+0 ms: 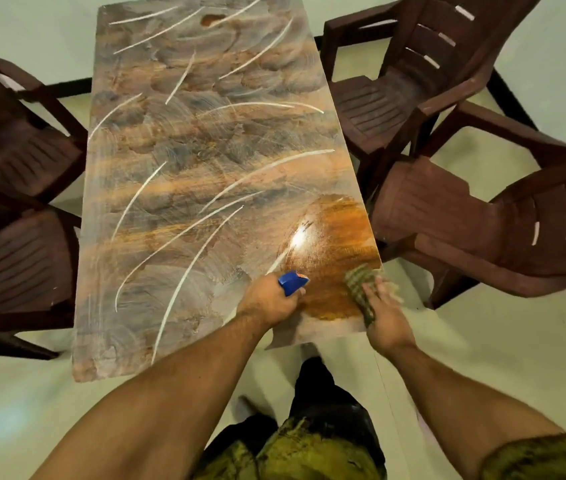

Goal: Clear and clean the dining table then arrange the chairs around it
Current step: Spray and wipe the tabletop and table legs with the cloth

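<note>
The long wooden dining table stretches away from me, its top covered in a hazy smeared film with white curved streaks. One patch near the right front corner shines clean and orange-brown. My left hand grips a spray bottle with a blue nozzle over the front part of the table. My right hand holds a green checked cloth against the table's front right corner; the hand looks blurred.
Dark brown plastic armchairs stand round the table: two on the left and two on the right, pulled out and angled. The pale floor lies around me; my legs are below.
</note>
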